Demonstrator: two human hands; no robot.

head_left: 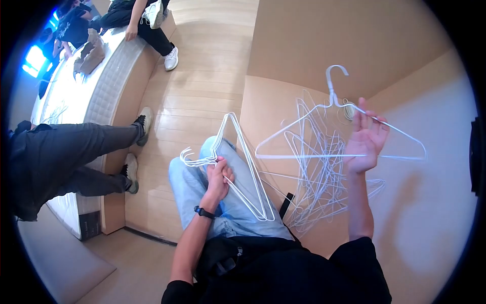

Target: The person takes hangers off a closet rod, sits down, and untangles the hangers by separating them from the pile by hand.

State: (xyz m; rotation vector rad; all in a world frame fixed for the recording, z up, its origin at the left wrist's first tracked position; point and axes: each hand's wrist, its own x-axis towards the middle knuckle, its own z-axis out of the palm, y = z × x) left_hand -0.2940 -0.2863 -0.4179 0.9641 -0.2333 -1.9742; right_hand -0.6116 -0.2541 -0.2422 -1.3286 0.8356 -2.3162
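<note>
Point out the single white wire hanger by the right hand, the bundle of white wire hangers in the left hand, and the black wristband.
Single white wire hanger (332,99): head view, twisted neck.
Bundle of white wire hangers (202,162): head view, hook shanks.
Black wristband (205,213): head view, strap.

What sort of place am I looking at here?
Possibly a bedroom or a staged room, though that's uncertain: there's a quilted mattress, wood-plank flooring and a heap of white wire hangers.
</note>
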